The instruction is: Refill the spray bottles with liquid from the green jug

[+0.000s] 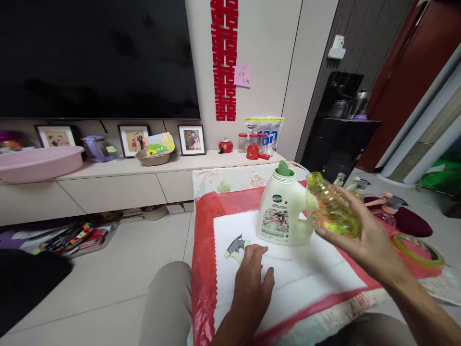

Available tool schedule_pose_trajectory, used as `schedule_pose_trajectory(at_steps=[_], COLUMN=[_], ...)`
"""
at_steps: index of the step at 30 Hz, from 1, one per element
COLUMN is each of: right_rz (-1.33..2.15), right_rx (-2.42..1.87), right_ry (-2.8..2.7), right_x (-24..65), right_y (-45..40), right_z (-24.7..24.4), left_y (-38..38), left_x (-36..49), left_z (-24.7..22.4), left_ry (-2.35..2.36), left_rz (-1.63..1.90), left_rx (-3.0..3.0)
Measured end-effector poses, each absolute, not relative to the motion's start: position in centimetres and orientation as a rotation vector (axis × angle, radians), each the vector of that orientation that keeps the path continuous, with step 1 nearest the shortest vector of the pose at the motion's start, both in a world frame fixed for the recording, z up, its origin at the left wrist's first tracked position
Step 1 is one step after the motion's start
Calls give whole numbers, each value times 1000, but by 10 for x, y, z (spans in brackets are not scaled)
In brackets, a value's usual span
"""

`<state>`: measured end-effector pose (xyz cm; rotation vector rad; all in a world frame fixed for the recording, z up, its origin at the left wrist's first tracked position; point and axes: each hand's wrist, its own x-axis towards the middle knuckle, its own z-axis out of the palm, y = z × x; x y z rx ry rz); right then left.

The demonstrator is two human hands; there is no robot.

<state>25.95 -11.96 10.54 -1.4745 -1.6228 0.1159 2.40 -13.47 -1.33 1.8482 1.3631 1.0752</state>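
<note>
So, my left hand (pixel 252 283) is curled by the spray head (pixel 236 244) on the white sheet (pixel 284 274). The jug (pixel 268 197) stands upright, probably so nothing spills; my right hand (pixel 367 230) grips the yellow bottle (pixel 333 206) round its side, likely keeping its mouth free. Can't tell if my left's gripping; fingers hide stuff.
</note>
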Motion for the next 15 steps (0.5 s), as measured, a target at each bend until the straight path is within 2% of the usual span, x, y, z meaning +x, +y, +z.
schedule_pose_trajectory(at_steps=[7,15], right_rz=[-192,-302], right_rx=[-1571,-1543], right_ry=[-1826,-2031], right_x=[292,302], right_y=[-84,-57], right_z=[139,161], left_y=[-118,-119], left_x=[32,42], left_z=[-30,-52], left_ry=[1686,1810], left_rz=[712,726], left_rx=[2274,2491])
